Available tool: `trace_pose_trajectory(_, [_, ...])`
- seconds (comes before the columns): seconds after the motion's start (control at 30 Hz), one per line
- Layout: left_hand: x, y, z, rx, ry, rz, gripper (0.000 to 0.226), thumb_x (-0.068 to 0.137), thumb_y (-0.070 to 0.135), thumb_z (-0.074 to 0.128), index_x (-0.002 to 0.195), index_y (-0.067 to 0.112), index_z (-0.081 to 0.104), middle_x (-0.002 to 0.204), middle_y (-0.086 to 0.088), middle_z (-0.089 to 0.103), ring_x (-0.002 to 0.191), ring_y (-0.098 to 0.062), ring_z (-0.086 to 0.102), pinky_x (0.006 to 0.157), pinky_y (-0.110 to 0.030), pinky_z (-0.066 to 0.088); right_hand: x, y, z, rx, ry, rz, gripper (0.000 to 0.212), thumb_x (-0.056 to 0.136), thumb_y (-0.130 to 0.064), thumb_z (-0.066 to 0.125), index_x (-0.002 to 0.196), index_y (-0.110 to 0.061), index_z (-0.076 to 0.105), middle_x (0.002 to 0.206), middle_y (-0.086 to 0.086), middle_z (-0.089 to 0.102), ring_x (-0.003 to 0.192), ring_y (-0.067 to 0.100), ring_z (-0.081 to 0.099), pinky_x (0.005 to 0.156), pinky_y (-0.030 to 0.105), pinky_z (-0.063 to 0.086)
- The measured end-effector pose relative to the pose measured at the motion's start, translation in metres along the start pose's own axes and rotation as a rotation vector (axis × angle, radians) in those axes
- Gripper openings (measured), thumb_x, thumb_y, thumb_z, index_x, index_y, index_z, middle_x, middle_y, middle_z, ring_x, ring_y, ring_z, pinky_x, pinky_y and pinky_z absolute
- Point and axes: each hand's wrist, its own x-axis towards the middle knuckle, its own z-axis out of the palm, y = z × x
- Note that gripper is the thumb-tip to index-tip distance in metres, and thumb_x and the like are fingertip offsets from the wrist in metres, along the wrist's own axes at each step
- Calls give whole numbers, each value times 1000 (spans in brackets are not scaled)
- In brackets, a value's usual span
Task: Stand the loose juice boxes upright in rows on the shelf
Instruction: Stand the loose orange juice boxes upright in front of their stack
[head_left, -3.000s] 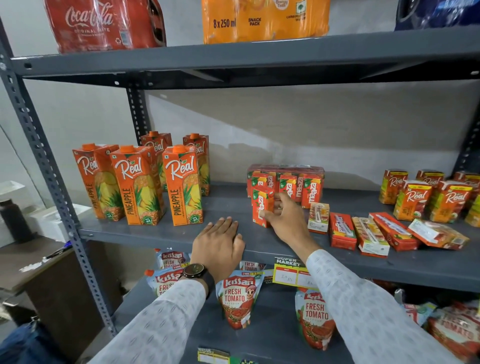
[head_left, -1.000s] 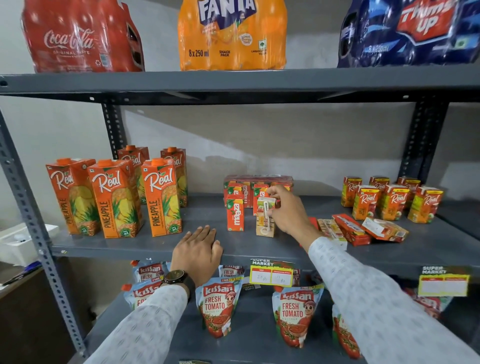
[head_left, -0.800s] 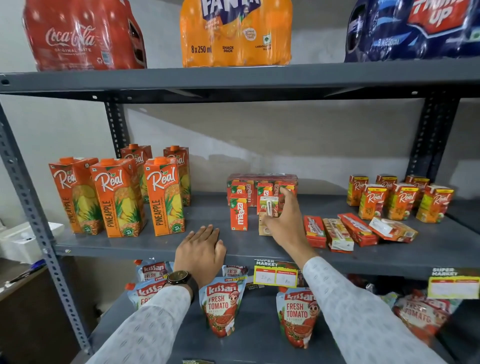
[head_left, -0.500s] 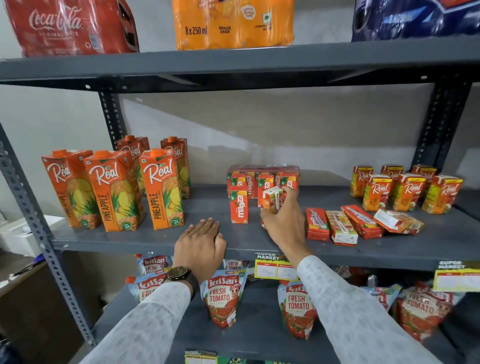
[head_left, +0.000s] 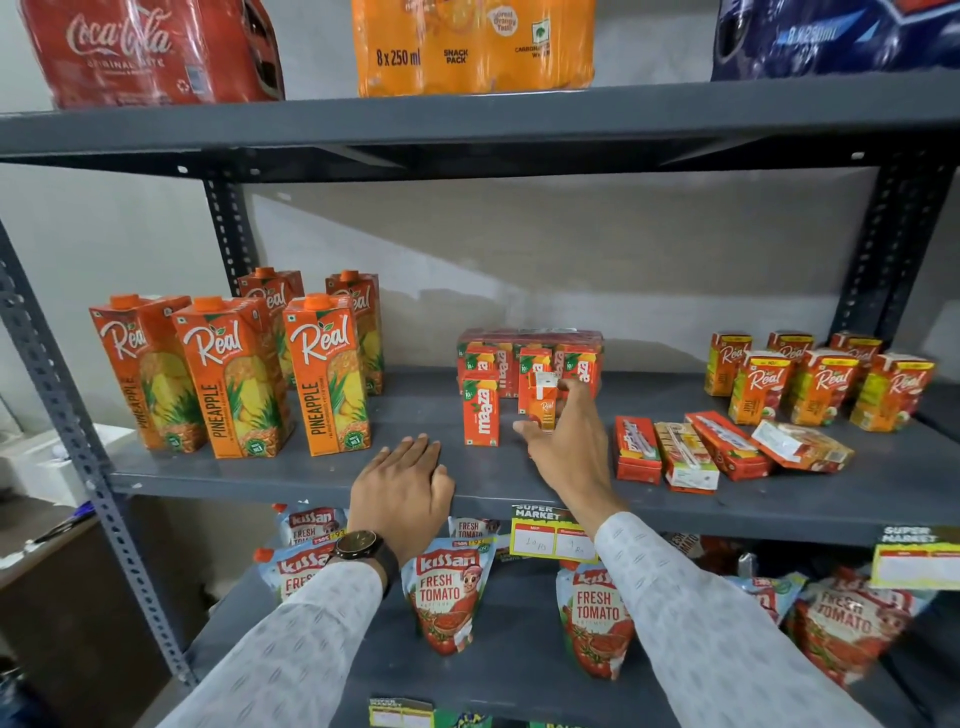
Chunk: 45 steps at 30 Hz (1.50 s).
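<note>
My right hand (head_left: 569, 447) grips a small juice box (head_left: 543, 402) upright, just right of a standing red Maaza box (head_left: 480, 410) and in front of the Maaza row (head_left: 530, 358). Several loose boxes (head_left: 717, 449) lie flat on the grey middle shelf (head_left: 291, 475) to the right. Small Real boxes (head_left: 815, 382) stand in rows at the far right. My left hand (head_left: 400, 493) rests flat on the shelf's front edge, holding nothing.
Tall Real pineapple cartons (head_left: 234, 374) stand at the left. Soft-drink packs (head_left: 472, 47) sit on the top shelf. Tomato ketchup pouches (head_left: 449, 597) fill the shelf below. A price tag (head_left: 550, 535) hangs at the shelf edge. A perforated upright post (head_left: 78, 441) frames the left side.
My right hand took a flat box from the loose ones, brought it left and stood it beside the front Maaza box. The left hand stayed on the shelf edge.
</note>
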Motion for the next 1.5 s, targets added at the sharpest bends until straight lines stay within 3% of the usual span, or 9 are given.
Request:
trace_pose_trajectory(0.13, [0, 0, 0, -1, 1, -5, 59, 96, 39, 27, 141, 18, 59, 149, -3, 56, 141, -19, 47, 120, -38, 32, 1, 4, -1, 84, -65, 13, 77, 91, -17, 77, 150, -34, 29, 137, -3, 59, 121, 19, 64, 89, 30, 53])
trace_pose_trajectory(0.23, [0, 1, -1, 0, -10, -2, 60, 96, 39, 26, 141, 18, 58, 149, -3, 55, 142, -19, 47, 120, -38, 31, 1, 3, -1, 75, -27, 34, 74, 91, -19, 77, 149, -31, 33, 142, -2, 57, 127, 19, 59, 95, 34, 51])
trace_pose_trajectory(0.4, [3, 1, -7, 4, -96, 10, 62, 98, 39, 21, 149, 16, 47, 159, -5, 43, 149, -20, 35, 124, -39, 23, 2, 3, -1, 78, -29, 25, 68, 94, -11, 73, 148, -31, 37, 132, -5, 63, 117, 16, 64, 94, 37, 56])
trace_pose_trajectory(0.67, [-7, 40, -2, -33, -95, 38, 62, 101, 41, 17, 150, 14, 44, 159, -5, 42, 149, -19, 34, 125, -42, 19, -8, -15, -2, -183, 42, -109, 94, 82, -60, 77, 155, -27, 28, 155, 6, 45, 135, 31, 53, 98, 53, 55])
trace_pose_trajectory(0.8, [-8, 39, -3, -24, -103, 38, 67, 99, 43, 13, 150, 15, 44, 158, -4, 43, 148, -18, 35, 125, -41, 21, -9, -20, -4, -225, 44, -81, 88, 84, -54, 79, 154, -24, 34, 145, 6, 56, 124, 31, 62, 90, 51, 59])
trace_pose_trajectory(1.1, [-8, 61, -5, -63, -125, 76, 55, 104, 36, 24, 150, 13, 44, 160, -6, 41, 150, -20, 33, 125, -43, 21, 8, -34, -67, -122, 171, -193, 76, 85, -43, 82, 145, -30, 37, 133, -2, 63, 113, 16, 64, 94, 39, 54])
trace_pose_trajectory(1.23, [-10, 73, 3, -57, -100, 60, 56, 105, 38, 22, 151, 14, 44, 160, -5, 41, 150, -18, 33, 125, -41, 19, 40, -7, -150, -146, 449, -93, 73, 78, -39, 86, 137, -25, 46, 106, -12, 63, 88, 8, 58, 76, 25, 43])
trace_pose_trajectory(1.37, [-10, 72, 3, -34, -85, 57, 69, 98, 44, 12, 150, 14, 46, 158, -5, 44, 148, -18, 37, 125, -40, 22, 54, 54, -241, -240, 623, 184, 48, 82, -36, 80, 118, -16, 55, 108, 10, 72, 98, 35, 67, 77, 37, 48])
trace_pose_trajectory(1.5, [-12, 75, 2, -22, -69, 42, 71, 96, 44, 12, 149, 14, 48, 156, -4, 47, 146, -18, 40, 124, -39, 25, 42, 119, -295, -350, 581, 404, 49, 81, -23, 81, 118, -7, 54, 116, 24, 69, 107, 48, 65, 85, 51, 52])
